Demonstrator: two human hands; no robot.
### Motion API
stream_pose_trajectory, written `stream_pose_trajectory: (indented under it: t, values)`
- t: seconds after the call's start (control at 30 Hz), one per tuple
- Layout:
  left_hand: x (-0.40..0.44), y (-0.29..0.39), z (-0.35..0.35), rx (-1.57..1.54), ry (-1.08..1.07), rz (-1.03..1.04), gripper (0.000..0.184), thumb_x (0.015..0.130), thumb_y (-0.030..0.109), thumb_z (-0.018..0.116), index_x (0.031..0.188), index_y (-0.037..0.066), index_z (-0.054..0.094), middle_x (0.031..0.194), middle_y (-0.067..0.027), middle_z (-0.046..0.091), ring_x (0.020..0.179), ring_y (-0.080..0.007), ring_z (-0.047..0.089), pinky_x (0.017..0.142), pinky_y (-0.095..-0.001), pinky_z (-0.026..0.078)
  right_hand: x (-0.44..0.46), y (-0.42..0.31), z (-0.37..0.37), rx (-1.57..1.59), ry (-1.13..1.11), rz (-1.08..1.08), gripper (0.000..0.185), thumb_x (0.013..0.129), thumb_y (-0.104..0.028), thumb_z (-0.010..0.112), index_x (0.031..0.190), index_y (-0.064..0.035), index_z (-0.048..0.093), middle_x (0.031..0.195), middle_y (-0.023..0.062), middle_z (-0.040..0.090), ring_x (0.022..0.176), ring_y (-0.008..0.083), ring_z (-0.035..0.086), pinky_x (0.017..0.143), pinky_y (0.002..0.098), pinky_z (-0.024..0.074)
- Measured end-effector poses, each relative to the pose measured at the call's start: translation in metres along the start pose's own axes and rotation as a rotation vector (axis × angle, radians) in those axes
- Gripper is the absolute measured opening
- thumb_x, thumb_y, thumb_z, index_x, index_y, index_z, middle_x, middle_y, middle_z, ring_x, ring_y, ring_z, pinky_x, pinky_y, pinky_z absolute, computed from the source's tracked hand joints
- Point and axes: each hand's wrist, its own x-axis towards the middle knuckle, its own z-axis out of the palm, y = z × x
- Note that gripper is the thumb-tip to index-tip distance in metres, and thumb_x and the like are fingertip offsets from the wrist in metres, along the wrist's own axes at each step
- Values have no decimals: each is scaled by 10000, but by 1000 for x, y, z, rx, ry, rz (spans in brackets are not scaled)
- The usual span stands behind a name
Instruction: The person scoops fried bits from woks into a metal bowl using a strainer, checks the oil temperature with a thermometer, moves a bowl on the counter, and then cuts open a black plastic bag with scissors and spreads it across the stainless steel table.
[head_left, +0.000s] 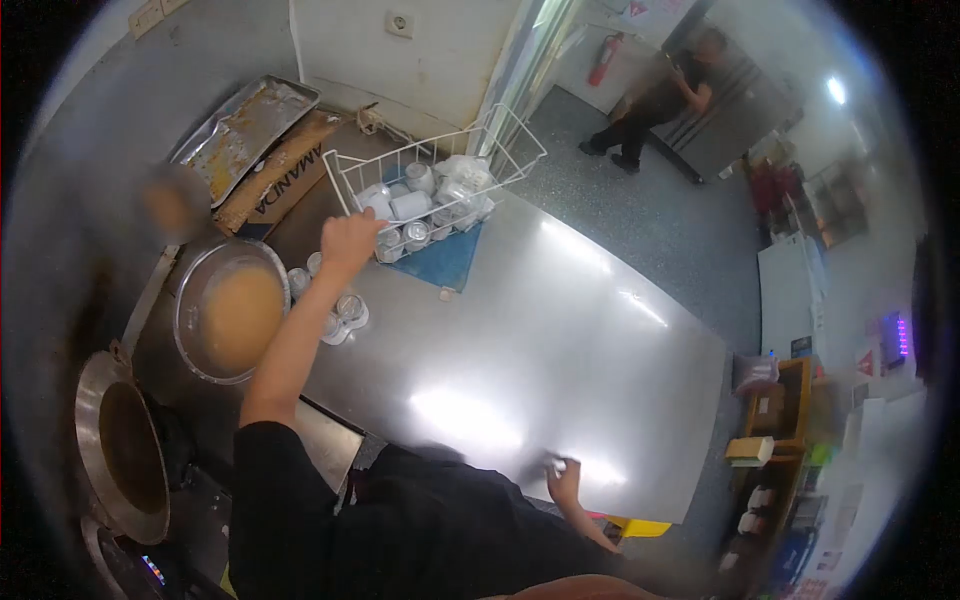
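My left hand (350, 243) is closed at the near left rim of a white wire basket (345, 180), its fingers curled over the wire. Inside the basket lie several white and silver cans (411, 206), with crumpled clear plastic (465, 175) on the right side. Below my left forearm, several more cans (350, 307) stand on the steel table, partly hidden by the arm. My right hand (564, 482) hovers near the table's front edge, fingers pinched on a small white thing too small to name.
The steel table (560, 330) extends right. A blue cloth (445, 262) lies under the basket. Left are a bowl of tan liquid (240, 312), a wok (125, 450), a dirty metal tray (240, 135) and a cardboard box (285, 175). Another person (668, 100) stands across the floor.
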Motion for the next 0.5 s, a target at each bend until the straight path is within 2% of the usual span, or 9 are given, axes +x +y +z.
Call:
stream_pose_trajectory:
  t: [0.03, 0.1, 0.2, 0.3, 0.5]
  values:
    - [-2, -4, -2, 19, -1, 17, 332, 936, 410, 566, 858, 97, 646, 674, -114, 681, 635, -299, 691, 582, -435, 506, -34, 12, -17, -41, 13, 102, 394, 795, -117, 631, 1158, 20, 564, 1128, 268, 549, 1120, 430, 491, 967, 487, 416]
    - [-4, -14, -4, 20, 17, 25, 339, 929, 416, 575, 853, 94, 650, 669, -121, 676, 627, -309, 687, 568, -434, 507, -97, 31, -38, -80, -2, 429, 397, 789, -116, 634, 1156, 23, 575, 1147, 279, 549, 1132, 449, 484, 976, 484, 413]
    - [11, -16, -23, 40, 3, -3, 351, 918, 420, 587, 835, 87, 656, 672, -132, 672, 619, -326, 682, 561, -438, 513, -144, 47, -96, -291, -100, 755, 397, 769, -117, 680, 1129, 25, 593, 1125, 270, 591, 1099, 426, 545, 951, 475, 439]
    - [4, -8, -33, 73, 8, -59, 358, 908, 416, 601, 819, 75, 664, 686, -150, 672, 629, -340, 682, 570, -446, 523, -189, 59, -115, -234, -183, 904, 400, 768, -127, 685, 1128, 24, 595, 1119, 267, 599, 1089, 418, 556, 945, 473, 444]
    - [-12, 40, -41, 208, -37, -234, 395, 917, 430, 590, 830, 57, 686, 737, -148, 696, 676, -360, 695, 583, -455, 535, -267, 70, -85, 94, -269, 998, 407, 768, -147, 694, 1126, 21, 600, 1108, 262, 616, 1068, 403, 579, 934, 469, 455]
